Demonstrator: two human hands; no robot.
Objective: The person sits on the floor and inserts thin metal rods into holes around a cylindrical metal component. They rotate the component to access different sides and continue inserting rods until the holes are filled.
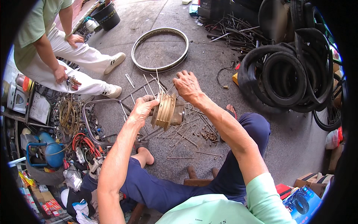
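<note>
My left hand (143, 109) is closed round the rim of a bronze-coloured wheel hub (164, 114), which is held up and tilted over the floor. Several thin spokes (148, 84) stick out from the hub's far side. Up and to the right of it, my right hand (187, 86) has its fingers pinched on a spoke that runs down to the hub. Below lie scattered loose spokes (180, 158) and a small pile of brass-coloured spoke nipples (209, 136). A bare silver wheel rim (164, 69) rests on the floor just beyond my hands.
A bent metal frame (86, 121) lies left of the hub. At the left stands another person (41, 48), holding small items. Black tyres and tubes (257, 78) are heaped at the right, near metal rods (238, 31). Tools and a blue machine (52, 149) crowd the lower left.
</note>
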